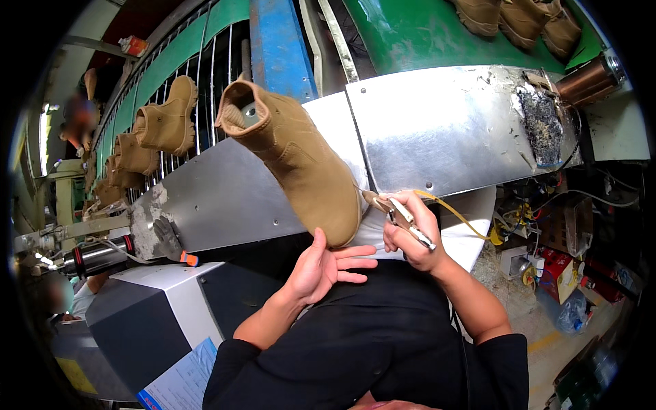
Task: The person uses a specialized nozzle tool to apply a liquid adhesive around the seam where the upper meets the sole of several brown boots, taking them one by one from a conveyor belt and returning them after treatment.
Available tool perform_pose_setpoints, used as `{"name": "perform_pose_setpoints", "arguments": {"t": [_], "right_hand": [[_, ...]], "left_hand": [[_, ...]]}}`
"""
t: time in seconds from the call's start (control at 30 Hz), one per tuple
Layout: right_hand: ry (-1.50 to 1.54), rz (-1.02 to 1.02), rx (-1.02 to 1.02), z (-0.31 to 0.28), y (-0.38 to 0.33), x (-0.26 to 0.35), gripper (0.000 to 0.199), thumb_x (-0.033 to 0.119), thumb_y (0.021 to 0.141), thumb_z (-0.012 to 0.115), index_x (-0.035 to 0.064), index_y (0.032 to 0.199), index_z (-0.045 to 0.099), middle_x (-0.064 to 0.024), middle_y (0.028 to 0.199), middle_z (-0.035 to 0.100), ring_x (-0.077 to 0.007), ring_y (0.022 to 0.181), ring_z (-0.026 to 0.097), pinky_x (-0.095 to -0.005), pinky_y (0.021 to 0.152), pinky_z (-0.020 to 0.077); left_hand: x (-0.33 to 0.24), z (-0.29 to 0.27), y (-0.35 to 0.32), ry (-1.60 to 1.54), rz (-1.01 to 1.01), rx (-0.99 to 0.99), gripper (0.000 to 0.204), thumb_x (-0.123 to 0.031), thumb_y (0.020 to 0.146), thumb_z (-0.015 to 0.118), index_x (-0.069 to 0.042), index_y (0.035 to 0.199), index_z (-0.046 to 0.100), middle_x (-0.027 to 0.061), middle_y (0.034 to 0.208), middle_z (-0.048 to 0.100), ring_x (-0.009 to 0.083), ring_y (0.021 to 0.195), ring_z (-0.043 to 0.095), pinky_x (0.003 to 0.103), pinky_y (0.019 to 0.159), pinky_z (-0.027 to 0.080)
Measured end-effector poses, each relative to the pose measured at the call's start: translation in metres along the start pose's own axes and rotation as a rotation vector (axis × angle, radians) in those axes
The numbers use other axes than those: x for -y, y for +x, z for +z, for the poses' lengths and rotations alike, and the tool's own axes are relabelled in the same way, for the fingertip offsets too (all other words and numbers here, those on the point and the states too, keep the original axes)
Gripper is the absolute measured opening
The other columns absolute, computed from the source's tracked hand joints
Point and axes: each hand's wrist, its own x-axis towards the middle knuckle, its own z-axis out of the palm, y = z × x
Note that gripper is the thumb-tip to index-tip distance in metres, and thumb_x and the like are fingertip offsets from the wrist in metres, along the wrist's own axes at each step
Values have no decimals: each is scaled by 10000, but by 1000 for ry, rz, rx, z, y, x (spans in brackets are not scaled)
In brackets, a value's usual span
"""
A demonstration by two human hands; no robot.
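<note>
tan suede, soft and matte: the boot (301,160) tilts toe-down just above your left hand (321,266), which lies open, fingers spread under its toe. your right hand (410,229) is closed around metal pliers (400,217), tips just beside the toe. more tan boots (164,116) stand on the wire rack (205,68) behind a shiny steel panel (444,130).

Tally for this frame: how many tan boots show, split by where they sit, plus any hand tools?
Tan boot at the hands, left hand under its sole: 1
Tan boots on the left rack: at least 3
Tan boots on the green belt: 3
Pliers in the right hand: 1
Total: at least 8
</note>
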Motion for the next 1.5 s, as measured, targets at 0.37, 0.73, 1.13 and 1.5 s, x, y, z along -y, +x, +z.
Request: {"name": "perform_pose_setpoints", "arguments": {"t": [0.37,0.73,1.13,1.5], "right_hand": [[-117,159,-82,-10,-13,68,336,34,826,524,-33,1155,512,-45,777,592,-66,583,555,-241,542,463],[-391,-239,-320,-1,-26,7,463,45,829,612,17,1270,474,-141,914,704,-190,800,700,-309,735,530],[-238,-274,-30,-63,8,12,449,105,824,600,10,1256,521,-82,857,659,-129,684,655,-272,634,511],[-8,-516,-501,-171,34,42,352,67,846,580,-21,1183,526,-56,784,628,-114,686,614,-274,640,504]], "left_hand": [[5,16,52,-113,-9,230,774,-626,983,181,28,1393,235,343,1332,493,404,1211,559,463,947,512],[-1,23,114,-44,98,222,867,-692,954,175,49,1372,341,215,1276,559,266,1114,599,409,951,482],[-73,36,29,1249,671,288,478,-215,990,558,49,1374,453,195,1312,568,290,1184,584,370,1016,440],[-173,-56,-76,1693,558,-437,210,-129,962,570,27,1099,604,82,859,662,240,733,568,367,692,487]]}}
